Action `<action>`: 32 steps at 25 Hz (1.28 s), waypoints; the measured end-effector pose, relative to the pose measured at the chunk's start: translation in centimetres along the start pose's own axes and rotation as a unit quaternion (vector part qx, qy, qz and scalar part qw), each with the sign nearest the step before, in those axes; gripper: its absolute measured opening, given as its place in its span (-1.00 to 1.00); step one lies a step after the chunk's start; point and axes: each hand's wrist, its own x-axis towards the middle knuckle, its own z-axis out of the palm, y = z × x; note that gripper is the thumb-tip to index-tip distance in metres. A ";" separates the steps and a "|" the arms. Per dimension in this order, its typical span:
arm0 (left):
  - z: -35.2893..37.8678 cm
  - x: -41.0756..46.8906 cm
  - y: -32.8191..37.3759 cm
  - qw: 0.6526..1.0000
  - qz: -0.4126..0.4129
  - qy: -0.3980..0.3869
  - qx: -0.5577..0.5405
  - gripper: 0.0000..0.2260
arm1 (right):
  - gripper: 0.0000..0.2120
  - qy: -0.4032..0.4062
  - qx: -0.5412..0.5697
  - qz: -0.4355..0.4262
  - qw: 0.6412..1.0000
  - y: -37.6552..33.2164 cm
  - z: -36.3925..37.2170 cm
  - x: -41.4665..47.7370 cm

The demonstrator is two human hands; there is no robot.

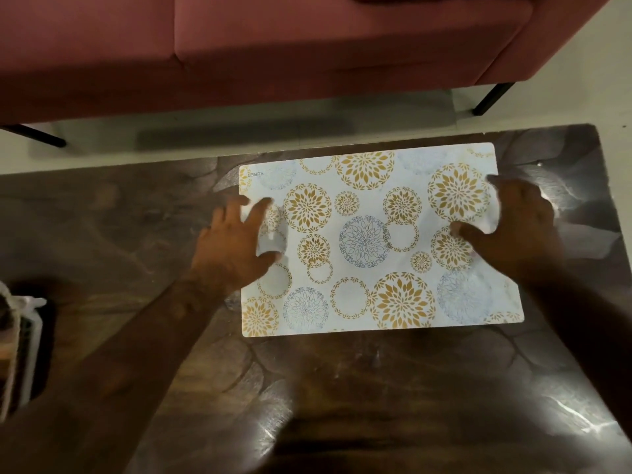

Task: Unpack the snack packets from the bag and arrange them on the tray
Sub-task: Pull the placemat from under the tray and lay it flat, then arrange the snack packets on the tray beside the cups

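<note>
So far left, the bag (17,347) sits at the table (342,388) edge, mostly cut off, and no snack packets are showing yet. The left hand (236,241) has fingers spread flat on the left end of the tray (362,302), which looks more like a flat patterned mat. The right hand (513,227) is spread the same way on the right end, holding nothing. I'd say this is squaring it up, so press evenly and slide both ends together so it doesn't skew. Plenty of bare table near and left. The far edge is close, with a sofa (307,46) beyond, so don't push farther.
</note>
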 end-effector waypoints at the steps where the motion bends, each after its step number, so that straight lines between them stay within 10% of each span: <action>1: 0.7 -0.4 0.3 0.999 0.019 -0.027 0.012 -0.08 | -0.07 -0.041 -0.015 -0.012 0.999 -0.3 0.6 -0.6; 9: 2.6 -1.4 -0.1 0.995 0.039 -0.086 0.011 -0.05 | -0.01 -0.108 -0.061 0.003 0.992 -1.5 2.3 -2.5; 14: 0.1 -5.0 -2.8 0.986 0.014 -0.055 -0.158 -0.62 | -0.41 -0.056 0.081 -0.017 0.995 -6.9 2.2 -7.6; 23: -1.8 -19.6 -15.9 0.907 -0.048 -0.074 -0.411 -0.86 | -0.81 -0.368 0.209 -0.115 0.899 -26.1 10.5 -21.3; 32: -5.0 -33.8 -35.7 0.801 -0.185 0.094 -0.561 -0.88 | -0.83 -0.452 0.277 -0.027 0.848 -45.0 19.8 -29.4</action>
